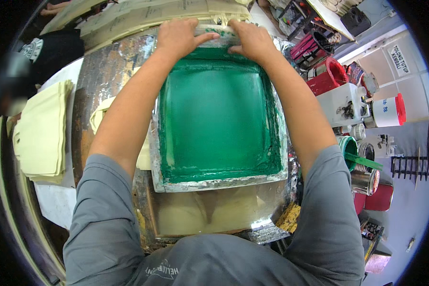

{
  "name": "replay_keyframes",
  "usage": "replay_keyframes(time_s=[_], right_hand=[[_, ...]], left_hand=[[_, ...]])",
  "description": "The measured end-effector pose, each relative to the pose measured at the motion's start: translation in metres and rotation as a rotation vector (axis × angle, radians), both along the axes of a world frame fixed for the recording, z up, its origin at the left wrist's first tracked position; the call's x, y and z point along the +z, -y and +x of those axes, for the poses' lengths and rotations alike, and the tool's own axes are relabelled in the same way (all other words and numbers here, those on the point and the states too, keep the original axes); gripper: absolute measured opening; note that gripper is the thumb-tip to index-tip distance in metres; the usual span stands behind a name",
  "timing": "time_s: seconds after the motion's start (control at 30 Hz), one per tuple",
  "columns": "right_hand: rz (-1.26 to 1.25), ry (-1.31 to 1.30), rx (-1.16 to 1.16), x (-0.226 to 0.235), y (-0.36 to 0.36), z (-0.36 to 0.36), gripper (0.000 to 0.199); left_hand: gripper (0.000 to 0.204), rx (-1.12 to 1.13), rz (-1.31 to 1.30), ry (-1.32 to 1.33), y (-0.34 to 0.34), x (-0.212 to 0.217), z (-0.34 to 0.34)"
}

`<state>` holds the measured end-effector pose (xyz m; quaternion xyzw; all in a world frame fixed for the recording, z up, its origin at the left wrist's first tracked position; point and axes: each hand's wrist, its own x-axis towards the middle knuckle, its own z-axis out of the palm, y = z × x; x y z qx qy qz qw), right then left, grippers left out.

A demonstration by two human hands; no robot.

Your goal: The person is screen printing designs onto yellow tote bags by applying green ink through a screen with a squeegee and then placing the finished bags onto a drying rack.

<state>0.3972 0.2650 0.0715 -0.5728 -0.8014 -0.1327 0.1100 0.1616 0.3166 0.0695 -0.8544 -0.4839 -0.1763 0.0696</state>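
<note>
A screen-printing frame (219, 185) lies flat on the worktable in front of me, its mesh (214, 119) coated with green ink. Thicker green ink lines the inner edges. At the far end, my left hand (181, 37) and my right hand (252, 40) are closed over a pale, ink-spotted bar (217, 32). Both thumbs lie on its near side, pointing toward each other. Whether this bar is a squeegee handle or the frame's far rail, I cannot tell. Pale yellow fabric (101, 113) shows beside the frame, partly behind my left forearm.
Left of the stained worktable (93, 78) sits a stack of pale yellow fabric pieces (45, 128), with another person (57, 52) beyond. On the right stand several paint containers, including a green-smeared can (348, 150) with a green stick (364, 162) and a red bucket (329, 76).
</note>
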Motion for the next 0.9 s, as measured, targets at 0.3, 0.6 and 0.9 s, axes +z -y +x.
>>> replay_keyframes(time_s=[0.3,0.6,0.9], right_hand=[[0.105,0.049,-0.120,-0.011,0.039,0.008,0.056],[-0.043,0.027,-0.140,-0.001,0.157,-0.028,0.049],[-0.102,-0.080,-0.131,0.011,0.307,-0.073,0.049]], left_hand=[[0.075,-0.148,0.334,0.108,0.024,-0.025,-0.009],[0.070,-0.170,0.347,0.116,0.137,-0.027,-0.044],[0.063,-0.184,0.176,0.131,0.290,-0.011,-0.085]])
